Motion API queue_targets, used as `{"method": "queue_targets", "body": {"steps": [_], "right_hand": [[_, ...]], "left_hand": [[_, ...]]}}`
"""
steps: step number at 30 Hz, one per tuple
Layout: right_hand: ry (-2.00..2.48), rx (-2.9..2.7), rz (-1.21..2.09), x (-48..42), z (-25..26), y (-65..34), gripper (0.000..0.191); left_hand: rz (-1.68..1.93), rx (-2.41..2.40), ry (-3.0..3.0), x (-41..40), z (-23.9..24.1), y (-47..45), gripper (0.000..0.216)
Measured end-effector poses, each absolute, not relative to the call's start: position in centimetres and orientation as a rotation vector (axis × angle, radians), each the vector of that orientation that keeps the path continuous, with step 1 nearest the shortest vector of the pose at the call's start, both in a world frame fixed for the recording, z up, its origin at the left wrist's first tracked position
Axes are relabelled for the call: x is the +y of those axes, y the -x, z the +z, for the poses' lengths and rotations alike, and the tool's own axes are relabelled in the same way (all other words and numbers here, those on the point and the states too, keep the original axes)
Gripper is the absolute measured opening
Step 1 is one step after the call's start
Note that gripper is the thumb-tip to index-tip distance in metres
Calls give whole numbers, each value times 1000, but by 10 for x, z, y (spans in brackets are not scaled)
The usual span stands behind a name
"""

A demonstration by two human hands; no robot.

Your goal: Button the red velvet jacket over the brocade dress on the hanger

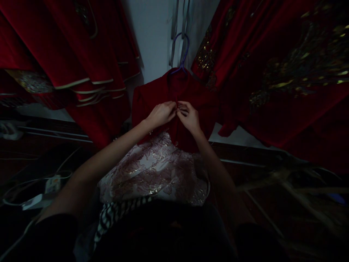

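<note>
A short red jacket (152, 96) hangs on a purple hanger (186, 54) in front of me. My left hand (163, 113) pinches the jacket's front opening just under the collar, its fingers curled together. Right beside it, my right hand (188, 115) pinches the other front edge between thumb and fingers. The fingertips nearly meet, and any fastener between them is too small and dark to make out. Below the jacket's hem shows a pale pink brocade skirt (160, 171) with a shiny raised pattern.
Red garments with gold trim (95, 47) hang at the left, and red garments with gold sequins (272, 87) at the right. Metal handles (177, 22) stand behind the hanger. A power strip (53, 185) with white cables lies at the lower left. The room is dim.
</note>
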State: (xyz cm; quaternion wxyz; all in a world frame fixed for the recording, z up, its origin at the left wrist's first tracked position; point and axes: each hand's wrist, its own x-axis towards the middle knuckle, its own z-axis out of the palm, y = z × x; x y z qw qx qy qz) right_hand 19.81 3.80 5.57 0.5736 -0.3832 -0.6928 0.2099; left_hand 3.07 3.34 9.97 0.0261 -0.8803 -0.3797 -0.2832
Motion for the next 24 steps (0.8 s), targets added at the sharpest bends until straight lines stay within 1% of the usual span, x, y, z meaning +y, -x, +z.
{"method": "queue_targets", "body": {"steps": [4,7,9,11,16,19,21,24], "right_hand": [[811,-1618,515,20,35,-185,69],[820,-1730,390,3,19,-175,94],[890,-1810,280,-5,10,-170,109],[975,-1861,216,-8,3,-165,113],[1043,-1817,256,-4,-9,-160,93],[1046,-1682,319,-5,-11,-164,82],[1069,-1630,335,-10,-7,-171,67],[1086,-1597,334,-21,5,-181,32]], "left_hand": [[-1445,-1335,2741,29,70,-38,29],[-1937,-1432,2772,30,53,-42,31],[-2197,-1485,2822,30,46,-44,29],[-2322,-1521,2911,30,43,-44,26],[-2263,-1466,3065,30,39,-42,25],[-2377,-1519,3054,33,36,-40,26],[-2475,-1625,2972,36,35,-39,23],[-2547,-1750,2839,40,31,-41,21]]}}
